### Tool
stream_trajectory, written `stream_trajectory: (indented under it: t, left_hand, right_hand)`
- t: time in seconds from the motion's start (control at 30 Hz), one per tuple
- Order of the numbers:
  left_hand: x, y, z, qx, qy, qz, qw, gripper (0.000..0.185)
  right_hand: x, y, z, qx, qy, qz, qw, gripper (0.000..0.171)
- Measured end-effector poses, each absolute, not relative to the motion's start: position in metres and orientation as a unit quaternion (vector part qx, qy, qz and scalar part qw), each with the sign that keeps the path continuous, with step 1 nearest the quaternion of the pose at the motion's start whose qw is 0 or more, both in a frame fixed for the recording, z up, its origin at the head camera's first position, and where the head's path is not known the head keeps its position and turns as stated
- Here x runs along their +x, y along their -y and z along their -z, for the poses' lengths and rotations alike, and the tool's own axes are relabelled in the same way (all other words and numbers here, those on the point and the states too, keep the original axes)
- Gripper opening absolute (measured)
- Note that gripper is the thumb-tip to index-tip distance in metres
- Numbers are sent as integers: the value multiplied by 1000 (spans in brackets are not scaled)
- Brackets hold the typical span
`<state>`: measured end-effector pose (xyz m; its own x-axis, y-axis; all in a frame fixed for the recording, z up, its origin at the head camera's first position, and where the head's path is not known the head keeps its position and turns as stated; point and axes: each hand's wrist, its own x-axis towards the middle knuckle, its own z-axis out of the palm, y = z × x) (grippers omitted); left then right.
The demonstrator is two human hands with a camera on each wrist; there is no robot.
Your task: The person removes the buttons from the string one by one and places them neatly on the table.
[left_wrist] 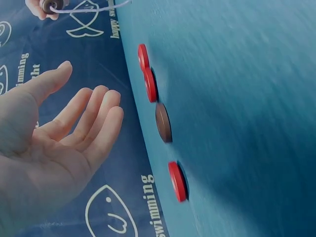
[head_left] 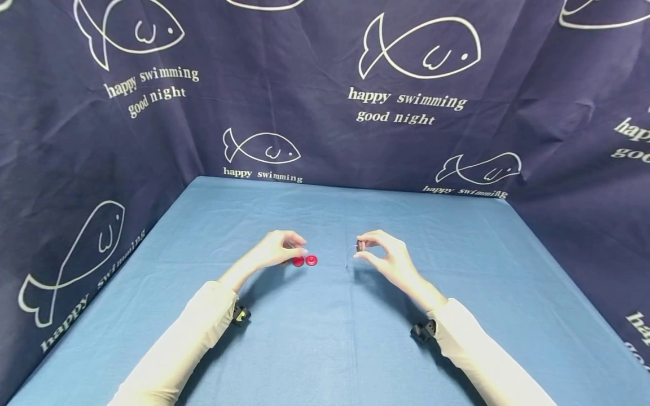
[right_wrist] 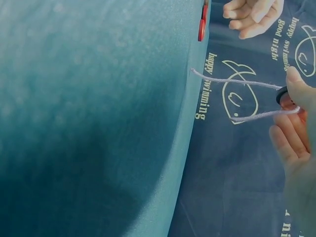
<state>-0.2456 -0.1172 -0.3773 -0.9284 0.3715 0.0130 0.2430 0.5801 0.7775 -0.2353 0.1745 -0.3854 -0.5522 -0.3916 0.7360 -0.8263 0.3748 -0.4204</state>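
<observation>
Red buttons (head_left: 304, 260) beside relaxed left hand (head_left: 278, 248) | right hand (head_left: 386, 256) fingers pinch dark button (head_left: 360, 246) | cloth (head_left: 406, 107) reads "happy swimming good night"

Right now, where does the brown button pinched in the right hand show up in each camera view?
Head: the brown button sits centre frame, pinched by the right hand, white string hanging from it.
Left wrist: top left corner, far off.
Right wrist: right edge, at the fingertips, string looping left.
Shared landmark: the red buttons on the blue table.
</observation>
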Motion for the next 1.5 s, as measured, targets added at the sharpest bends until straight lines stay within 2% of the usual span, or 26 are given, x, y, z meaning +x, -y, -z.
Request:
stream_trajectory:
  t: [0.47,0.7,0.97,1.5]
  left_hand:
    - [-247,100,375,212,-889,-402,60,35]
    - [-247,93,375,219,-875,-426,73,34]
    - [-246,81,374,221,-860,-448,102,35]
    - [-249,64,374,218,-842,-478,121,32]
  right_hand:
    - [-226,-169,375,381,783,-412,269,38]
    - [-209,-164,355,388,778,-414,270,37]
    - [-209,-164,355,395,762,-445,256,38]
    - [-208,-165,355,400,761,-444,254,37]
